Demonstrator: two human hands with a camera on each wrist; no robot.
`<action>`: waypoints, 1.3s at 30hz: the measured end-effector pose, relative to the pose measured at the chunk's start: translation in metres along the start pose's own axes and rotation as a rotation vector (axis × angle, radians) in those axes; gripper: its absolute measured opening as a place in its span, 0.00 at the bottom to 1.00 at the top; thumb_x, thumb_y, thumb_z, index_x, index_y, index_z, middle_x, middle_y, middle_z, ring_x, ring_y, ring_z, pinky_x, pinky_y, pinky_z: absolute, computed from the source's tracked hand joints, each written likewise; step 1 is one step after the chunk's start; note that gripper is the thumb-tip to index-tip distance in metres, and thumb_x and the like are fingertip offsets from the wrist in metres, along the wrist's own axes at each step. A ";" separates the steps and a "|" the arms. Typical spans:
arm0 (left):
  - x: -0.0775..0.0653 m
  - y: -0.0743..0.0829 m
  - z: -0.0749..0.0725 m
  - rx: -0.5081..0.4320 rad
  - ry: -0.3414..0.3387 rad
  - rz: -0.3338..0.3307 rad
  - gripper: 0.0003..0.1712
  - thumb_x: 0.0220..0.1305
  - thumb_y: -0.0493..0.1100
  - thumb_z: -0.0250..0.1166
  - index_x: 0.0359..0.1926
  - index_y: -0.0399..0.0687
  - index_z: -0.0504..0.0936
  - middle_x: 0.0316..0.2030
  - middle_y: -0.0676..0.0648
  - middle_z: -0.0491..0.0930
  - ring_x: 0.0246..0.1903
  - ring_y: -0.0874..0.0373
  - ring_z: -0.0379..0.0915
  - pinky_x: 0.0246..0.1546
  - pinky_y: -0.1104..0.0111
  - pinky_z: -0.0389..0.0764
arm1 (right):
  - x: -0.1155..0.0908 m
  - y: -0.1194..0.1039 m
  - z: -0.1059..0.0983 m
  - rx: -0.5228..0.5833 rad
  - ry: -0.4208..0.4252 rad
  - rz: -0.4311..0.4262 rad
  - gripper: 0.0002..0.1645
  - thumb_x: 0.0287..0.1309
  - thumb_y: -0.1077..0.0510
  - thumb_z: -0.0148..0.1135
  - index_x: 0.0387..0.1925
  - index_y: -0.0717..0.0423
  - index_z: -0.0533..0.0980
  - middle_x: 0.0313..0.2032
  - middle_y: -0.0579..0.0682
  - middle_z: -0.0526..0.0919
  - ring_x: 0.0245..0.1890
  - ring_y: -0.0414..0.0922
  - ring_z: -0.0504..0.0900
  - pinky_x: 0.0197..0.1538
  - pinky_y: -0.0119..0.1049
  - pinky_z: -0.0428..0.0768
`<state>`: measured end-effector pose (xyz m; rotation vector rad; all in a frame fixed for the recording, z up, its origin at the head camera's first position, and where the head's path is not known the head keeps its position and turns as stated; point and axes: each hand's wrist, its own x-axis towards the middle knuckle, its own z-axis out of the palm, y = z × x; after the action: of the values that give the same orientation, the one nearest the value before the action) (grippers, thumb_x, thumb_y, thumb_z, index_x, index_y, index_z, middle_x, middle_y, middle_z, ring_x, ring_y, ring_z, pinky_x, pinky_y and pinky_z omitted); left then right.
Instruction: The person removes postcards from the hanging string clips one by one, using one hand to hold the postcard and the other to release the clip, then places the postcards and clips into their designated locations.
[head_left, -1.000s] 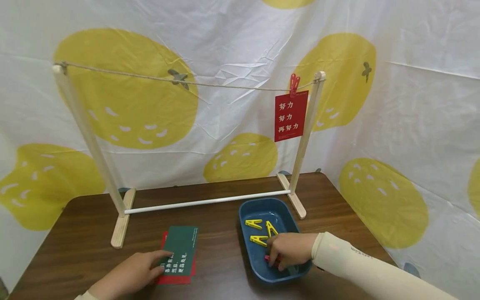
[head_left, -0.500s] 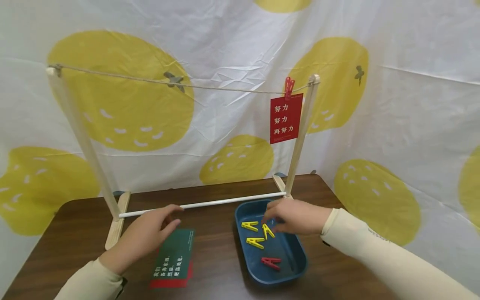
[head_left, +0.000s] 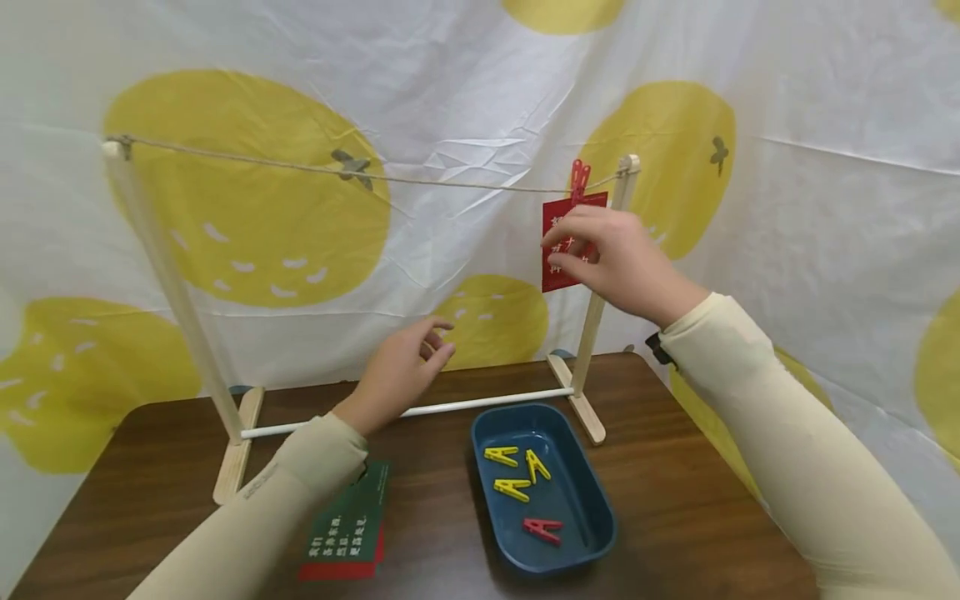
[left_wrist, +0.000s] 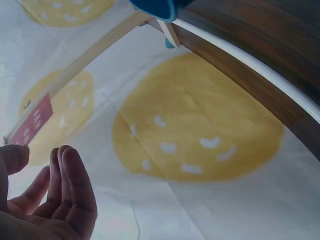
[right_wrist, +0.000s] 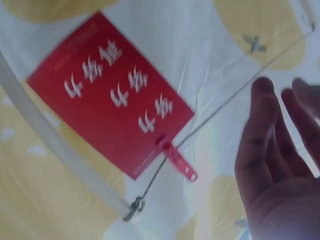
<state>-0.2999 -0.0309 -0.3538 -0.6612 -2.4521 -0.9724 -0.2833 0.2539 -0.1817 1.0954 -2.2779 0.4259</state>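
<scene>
In the head view my right hand point(head_left: 611, 258), its fingers bent and holding nothing, is raised in front of a hanging red card with white characters point(right_wrist: 107, 95). A red clothespin point(right_wrist: 179, 161) clips that card to the rope point(head_left: 450, 182), near the right post. My left hand point(head_left: 397, 375) is in the air above the white crossbar, fingers loosely curved with nothing in them. Below my left forearm a green card point(head_left: 356, 521) lies on top of red paper point(head_left: 337, 571), partly covered by the sleeve.
On the brown table point(head_left: 675, 508) stands a blue tray point(head_left: 581, 483) with several yellow clothespins point(head_left: 512, 489) and a red clothespin point(head_left: 543, 528). The wooden stand's left post point(head_left: 168, 283) and right post point(head_left: 591, 342) are joined low down by a white crossbar point(head_left: 465, 405).
My right hand has left the tray and risen to the hung card; the red clothespin it was touching lies in the tray. My left hand has lifted off the cards and moved up and right.
</scene>
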 end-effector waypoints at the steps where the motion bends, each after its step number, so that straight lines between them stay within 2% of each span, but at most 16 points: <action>1: 0.008 0.001 0.006 -0.024 0.000 -0.011 0.20 0.74 0.50 0.63 0.61 0.49 0.77 0.39 0.50 0.83 0.36 0.58 0.81 0.36 0.61 0.82 | 0.004 0.003 -0.003 -0.004 0.041 0.015 0.10 0.60 0.61 0.72 0.44 0.54 0.84 0.41 0.47 0.84 0.34 0.41 0.79 0.39 0.38 0.81; 6: 0.038 0.007 0.034 -0.151 -0.002 -0.078 0.25 0.73 0.52 0.63 0.65 0.51 0.73 0.43 0.51 0.83 0.39 0.58 0.82 0.39 0.62 0.84 | 0.024 0.015 -0.010 -0.001 0.184 0.105 0.11 0.63 0.60 0.69 0.47 0.56 0.83 0.44 0.49 0.82 0.34 0.42 0.80 0.40 0.36 0.80; 10: 0.056 0.015 0.060 -0.248 0.008 -0.114 0.29 0.72 0.53 0.64 0.68 0.52 0.69 0.45 0.52 0.84 0.41 0.58 0.82 0.41 0.62 0.85 | 0.039 0.023 -0.018 -0.011 0.208 0.198 0.18 0.64 0.58 0.69 0.55 0.53 0.82 0.49 0.52 0.79 0.31 0.45 0.77 0.38 0.35 0.77; 12: 0.064 0.020 0.073 -0.293 0.002 -0.126 0.32 0.72 0.54 0.64 0.71 0.53 0.66 0.46 0.51 0.84 0.43 0.56 0.82 0.42 0.62 0.85 | 0.045 0.028 -0.024 -0.030 0.169 0.253 0.24 0.65 0.55 0.68 0.62 0.51 0.78 0.55 0.52 0.77 0.31 0.46 0.75 0.38 0.35 0.76; 15: 0.072 0.028 0.093 -0.361 -0.035 -0.129 0.36 0.72 0.54 0.63 0.75 0.55 0.60 0.49 0.50 0.84 0.46 0.54 0.82 0.47 0.59 0.84 | 0.051 0.037 -0.032 -0.042 0.052 0.328 0.31 0.67 0.51 0.66 0.69 0.48 0.72 0.63 0.51 0.75 0.32 0.49 0.76 0.39 0.37 0.76; 18: 0.076 0.034 0.106 -0.404 -0.071 -0.108 0.39 0.73 0.53 0.63 0.77 0.56 0.56 0.52 0.50 0.84 0.48 0.54 0.82 0.48 0.60 0.84 | 0.051 0.047 -0.036 0.053 -0.062 0.401 0.31 0.69 0.50 0.64 0.71 0.47 0.70 0.64 0.50 0.75 0.32 0.50 0.80 0.39 0.37 0.80; 21: 0.080 0.042 0.110 -0.451 -0.064 -0.077 0.38 0.73 0.50 0.63 0.77 0.56 0.58 0.51 0.48 0.85 0.45 0.55 0.83 0.43 0.64 0.85 | 0.048 0.056 -0.037 0.210 -0.103 0.461 0.29 0.70 0.53 0.63 0.70 0.48 0.72 0.63 0.52 0.77 0.30 0.50 0.84 0.37 0.36 0.84; 24: 0.084 0.049 0.108 -0.497 -0.020 -0.061 0.32 0.72 0.48 0.64 0.73 0.53 0.66 0.48 0.46 0.86 0.40 0.57 0.83 0.37 0.67 0.86 | 0.047 0.062 -0.036 0.335 -0.071 0.499 0.26 0.70 0.58 0.62 0.68 0.52 0.74 0.61 0.53 0.77 0.31 0.47 0.85 0.39 0.34 0.86; 28: 0.088 0.057 0.106 -0.516 0.044 -0.042 0.19 0.71 0.49 0.65 0.59 0.50 0.78 0.42 0.46 0.87 0.36 0.58 0.82 0.34 0.69 0.85 | 0.048 0.065 -0.035 0.418 0.006 0.542 0.23 0.70 0.63 0.61 0.64 0.55 0.76 0.56 0.54 0.78 0.31 0.45 0.84 0.37 0.32 0.85; 31: 0.089 0.061 0.103 -0.553 0.094 -0.030 0.10 0.73 0.48 0.63 0.47 0.48 0.82 0.37 0.45 0.85 0.34 0.55 0.82 0.34 0.69 0.85 | 0.049 0.066 -0.035 0.437 0.048 0.550 0.22 0.69 0.63 0.62 0.63 0.56 0.77 0.54 0.53 0.78 0.31 0.44 0.84 0.36 0.30 0.84; 34: 0.088 0.065 0.100 -0.611 0.138 -0.035 0.10 0.75 0.46 0.61 0.40 0.45 0.82 0.33 0.45 0.84 0.33 0.54 0.81 0.35 0.69 0.85 | 0.050 0.068 -0.035 0.474 0.091 0.547 0.20 0.67 0.63 0.64 0.60 0.56 0.78 0.52 0.54 0.79 0.31 0.44 0.85 0.33 0.29 0.83; 39: 0.085 0.069 0.095 -0.669 0.172 -0.044 0.10 0.75 0.44 0.61 0.39 0.42 0.83 0.33 0.44 0.84 0.32 0.56 0.81 0.36 0.68 0.86 | 0.049 0.070 -0.036 0.601 0.213 0.518 0.13 0.61 0.67 0.69 0.48 0.60 0.82 0.42 0.55 0.80 0.26 0.43 0.86 0.24 0.28 0.75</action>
<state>-0.3486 0.1048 -0.3362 -0.6865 -1.9785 -1.8095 -0.3500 0.2853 -0.1257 0.6410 -2.2716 1.4300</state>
